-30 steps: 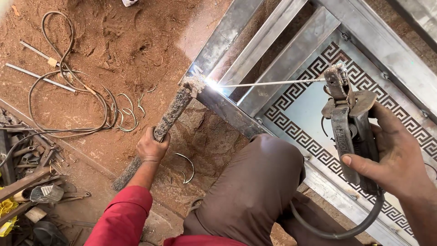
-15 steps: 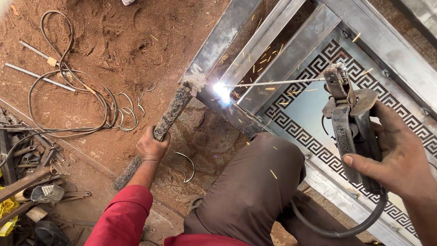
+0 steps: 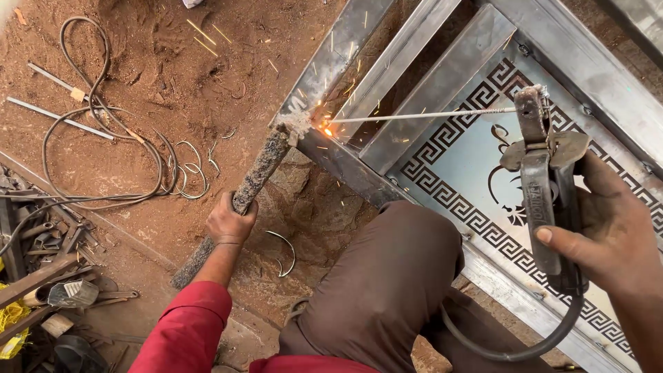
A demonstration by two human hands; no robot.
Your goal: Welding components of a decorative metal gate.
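Observation:
My right hand (image 3: pixel 608 235) grips a dark welding electrode holder (image 3: pixel 542 186). Its thin welding rod (image 3: pixel 421 115) runs left to the corner of a steel gate frame (image 3: pixel 345 48), where orange sparks (image 3: pixel 326 128) fly. My left hand (image 3: pixel 230 222) is closed around a rough, rusty metal bar (image 3: pixel 259 176) whose upper end rests against that same corner. A black cable (image 3: pixel 511 349) loops down from the holder past my brown-trousered knee (image 3: pixel 394 276).
The gate has a steel panel with a black key-pattern border (image 3: pixel 449 200). Red dirt ground (image 3: pixel 138 83) carries coiled wire (image 3: pixel 103 152), thin rods and bent hooks (image 3: pixel 286 252). Scrap metal and tools (image 3: pixel 48 276) lie at the lower left.
The bright white arc flash at the corner has faded to an orange glow, with sparks now scattering up and left. Both hands have stayed where they were.

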